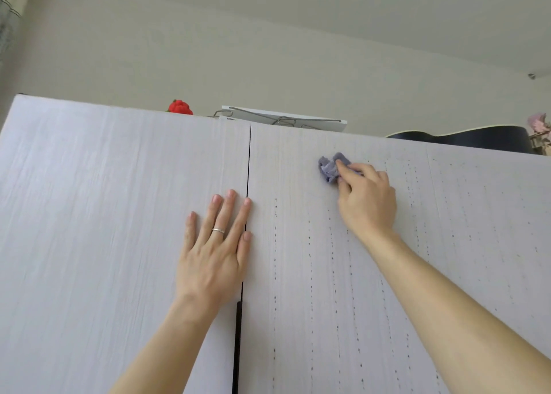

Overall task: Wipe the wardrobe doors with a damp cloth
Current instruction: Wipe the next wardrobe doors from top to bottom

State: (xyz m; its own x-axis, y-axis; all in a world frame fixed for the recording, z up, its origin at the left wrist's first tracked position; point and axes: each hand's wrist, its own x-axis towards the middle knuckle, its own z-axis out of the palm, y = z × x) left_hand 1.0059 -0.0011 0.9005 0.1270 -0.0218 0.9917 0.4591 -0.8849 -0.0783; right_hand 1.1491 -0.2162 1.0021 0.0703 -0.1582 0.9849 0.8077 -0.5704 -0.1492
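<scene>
Two hands: left hand (214,244) flat, fingers straight, on pale wood-grain door (104,200); right hand (368,202) pinches bunched purple cloth (331,167). Small wad prob. skips drips (310,244).

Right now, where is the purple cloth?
In the head view, the purple cloth is bunched in the right hand, against the right wardrobe door near its top edge, right of the door gap.
</scene>
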